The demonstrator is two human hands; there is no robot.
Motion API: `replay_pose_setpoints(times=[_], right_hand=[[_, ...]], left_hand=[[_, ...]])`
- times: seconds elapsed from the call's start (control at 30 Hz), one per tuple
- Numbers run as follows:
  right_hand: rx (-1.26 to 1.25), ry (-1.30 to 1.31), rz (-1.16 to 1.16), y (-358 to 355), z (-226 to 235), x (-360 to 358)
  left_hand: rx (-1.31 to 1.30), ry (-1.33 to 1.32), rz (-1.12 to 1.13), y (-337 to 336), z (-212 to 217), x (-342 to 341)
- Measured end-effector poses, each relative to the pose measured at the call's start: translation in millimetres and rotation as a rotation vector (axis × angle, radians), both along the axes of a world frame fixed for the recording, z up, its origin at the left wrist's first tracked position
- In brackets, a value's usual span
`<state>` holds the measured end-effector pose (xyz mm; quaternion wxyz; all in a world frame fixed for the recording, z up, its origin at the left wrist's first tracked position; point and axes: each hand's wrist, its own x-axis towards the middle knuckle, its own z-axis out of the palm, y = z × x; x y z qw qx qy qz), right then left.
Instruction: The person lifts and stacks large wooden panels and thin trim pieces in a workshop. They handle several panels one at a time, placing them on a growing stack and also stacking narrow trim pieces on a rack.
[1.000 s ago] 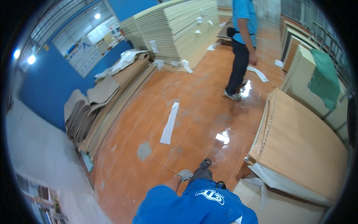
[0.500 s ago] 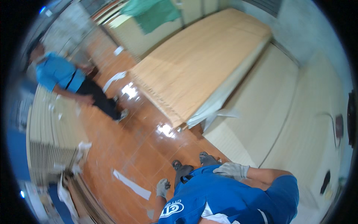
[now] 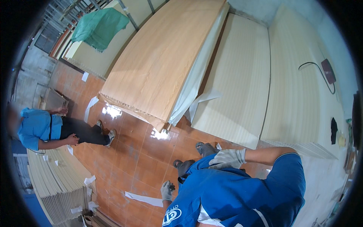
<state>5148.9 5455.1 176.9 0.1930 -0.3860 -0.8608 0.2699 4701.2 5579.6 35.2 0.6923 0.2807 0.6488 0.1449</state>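
My left hand (image 3: pixel 167 190), in a light grey work glove, hangs low beside my body over the floor. Its fingers are curled in, and a dark patch shows at them; I cannot make out whether that is an object or part of the glove. My right hand (image 3: pixel 227 159), gloved alike, lies with its fingers stretched out against the front of my blue shirt (image 3: pixel 238 193) at the waist. The right elbow is bent out to the side. Below the left hand, a white strip (image 3: pixel 143 199) lies on the tiled floor.
A tall stack of wood-grain panels (image 3: pixel 155 56) stands ahead, with pale ribbed panels (image 3: pixel 234 83) to its right. More pale panels (image 3: pixel 62 178) are stacked at left. A person in a light blue shirt (image 3: pixel 39 125) stands at left. Green cloth (image 3: pixel 100 28) covers panels at the back.
My view has turned, so the panel stacks sit further left and more of the right-hand panels shows. The other person appears lower and further left. Both my hands keep nearly the same places.
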Motion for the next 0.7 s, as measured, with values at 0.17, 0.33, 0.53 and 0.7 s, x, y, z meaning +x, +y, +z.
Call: replay_pose_setpoints(times=[0.17, 0.33, 0.53, 0.7], right_hand=[[-0.099, -0.004, -0.014, -7, 11, 4], [-0.018, 0.039, -0.069, -21, 20, 1], [-0.035, 0.012, -0.132, -43, 5, -2], [-0.021, -0.034, -0.156, -55, 0, -5]], left_hand=[[0.307, 0.047, -0.529, 7, -14, -6], [-0.152, 0.001, -0.163, 10, -43, -3], [-0.098, 0.026, -0.25, 21, -42, 9], [0.172, 0.012, -0.455, 36, -17, 27]])
